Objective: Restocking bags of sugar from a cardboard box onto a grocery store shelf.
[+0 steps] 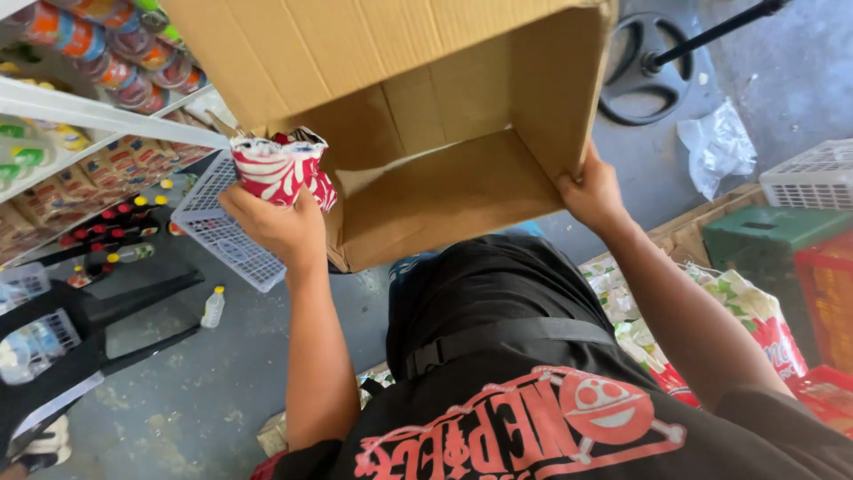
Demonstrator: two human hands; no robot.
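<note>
nearest the camera is the person's black shirt (533, 391) with a red and white print across the chest. both forearms rise from it, bent at the elbow and reaching up and away.

the left hand (275, 222) is turned palm up, wrist cocked back, fingers curled shut around a bunch of red and white packets (283, 169), which sit crumpled in the grip just at the left edge of the box opening. the right hand (591, 191) is raised on the far side, fingers wrapped over the lower right edge of the cardboard box (426, 133), thumb side toward the camera, clamped on the rim.

the box is tipped with its open mouth facing the camera, brown inside and held between the two hands above the lap.

further off on the left a white wire basket (222, 231) juts from the shelves (89, 116), which carry rows of cans, packets and small bottles. a small plastic bottle (212, 307) stands on the grey floor below. to the right lie a printed sack (755, 320), a green crate (773, 236) and a white crate (813, 173).
</note>
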